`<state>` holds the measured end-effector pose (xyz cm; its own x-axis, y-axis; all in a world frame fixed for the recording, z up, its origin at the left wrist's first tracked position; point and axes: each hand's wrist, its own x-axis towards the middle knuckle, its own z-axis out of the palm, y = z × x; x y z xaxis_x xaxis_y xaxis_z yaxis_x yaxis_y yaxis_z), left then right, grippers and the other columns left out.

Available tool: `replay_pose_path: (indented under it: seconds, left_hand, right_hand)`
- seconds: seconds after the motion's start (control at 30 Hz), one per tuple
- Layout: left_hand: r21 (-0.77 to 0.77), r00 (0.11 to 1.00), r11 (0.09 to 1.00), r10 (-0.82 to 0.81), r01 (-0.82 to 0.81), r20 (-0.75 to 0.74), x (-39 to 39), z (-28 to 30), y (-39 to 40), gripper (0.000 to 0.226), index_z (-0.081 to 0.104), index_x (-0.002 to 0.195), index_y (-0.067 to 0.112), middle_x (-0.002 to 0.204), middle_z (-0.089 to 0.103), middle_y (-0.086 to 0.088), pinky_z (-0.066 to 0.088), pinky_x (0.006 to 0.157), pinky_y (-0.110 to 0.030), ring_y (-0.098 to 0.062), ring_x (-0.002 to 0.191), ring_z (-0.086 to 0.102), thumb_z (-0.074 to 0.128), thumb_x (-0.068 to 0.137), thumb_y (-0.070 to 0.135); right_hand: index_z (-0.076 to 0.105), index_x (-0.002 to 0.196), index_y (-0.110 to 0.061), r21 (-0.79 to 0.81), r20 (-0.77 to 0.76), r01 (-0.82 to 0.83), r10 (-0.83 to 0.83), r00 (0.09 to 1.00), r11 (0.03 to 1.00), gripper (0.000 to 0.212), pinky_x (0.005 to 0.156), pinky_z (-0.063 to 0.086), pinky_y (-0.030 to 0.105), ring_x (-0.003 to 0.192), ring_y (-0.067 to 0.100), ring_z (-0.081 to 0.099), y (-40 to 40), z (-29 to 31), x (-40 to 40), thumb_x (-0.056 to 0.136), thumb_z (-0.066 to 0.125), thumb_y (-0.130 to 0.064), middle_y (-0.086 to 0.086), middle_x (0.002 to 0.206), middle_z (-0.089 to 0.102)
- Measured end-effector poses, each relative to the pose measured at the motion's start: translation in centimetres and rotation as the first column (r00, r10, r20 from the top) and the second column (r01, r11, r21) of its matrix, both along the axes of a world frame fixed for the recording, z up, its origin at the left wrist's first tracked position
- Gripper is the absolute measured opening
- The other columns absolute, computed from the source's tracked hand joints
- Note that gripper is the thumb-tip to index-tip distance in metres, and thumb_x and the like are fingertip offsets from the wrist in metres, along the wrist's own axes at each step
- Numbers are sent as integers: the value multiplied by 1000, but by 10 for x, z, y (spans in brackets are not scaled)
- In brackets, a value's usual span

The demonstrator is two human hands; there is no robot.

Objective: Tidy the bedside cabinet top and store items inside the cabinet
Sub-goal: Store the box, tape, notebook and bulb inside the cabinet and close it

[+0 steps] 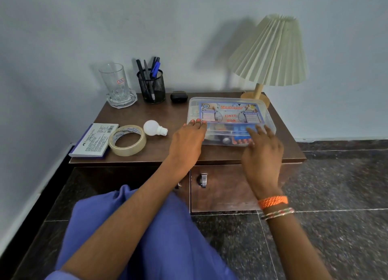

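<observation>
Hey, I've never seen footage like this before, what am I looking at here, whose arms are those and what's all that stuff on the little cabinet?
There is no machine here. One camera worn on a person's head looks down at their own two arms. The left hand and right hand both rest with straight fingers on a clear first aid box; neither grips it. The box sits on a brown bedside cabinet. Also on top: a glass, a mesh pen holder, a small black case, a lamp, a white bulb, a tape roll and a notepad. Below, the right-hand cabinet door is shut.
</observation>
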<state>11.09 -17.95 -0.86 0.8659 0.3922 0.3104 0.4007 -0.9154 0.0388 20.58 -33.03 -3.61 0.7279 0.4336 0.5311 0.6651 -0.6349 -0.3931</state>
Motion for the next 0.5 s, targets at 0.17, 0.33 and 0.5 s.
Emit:
replay_pose_path:
  seconds: [0.17,0.33,0.5]
  left_hand:
    - [-209,974,978,58,-12,219,-36,-18,-13,49,40,134,13,145,34,-13,42,101,-37,-26,134,34,52,87,10]
    - [-364,850,909,346,-200,396,-74,-52,-35,16,49,96,11,103,46,-6,43,71,-26,-18,92,48,55,82,8]
    - [-521,677,804,555,-287,484,-91,-98,-40,17,45,88,14,98,41,-1,45,76,-30,-16,86,47,59,82,6]
  right_hand:
    - [65,100,-18,86,-79,-196,203,976,977,30,79,44,39,94,26,57,16,-43,-72,72,54,-14,4,99,63]
    - [60,100,-17,43,-373,-163,167,913,986,16,77,47,39,92,29,59,34,-85,-91,86,54,-14,5,100,61]
    - [57,100,-4,307,-467,-32,180,866,951,30,80,41,28,83,27,55,44,-97,-101,77,51,14,11,104,47]
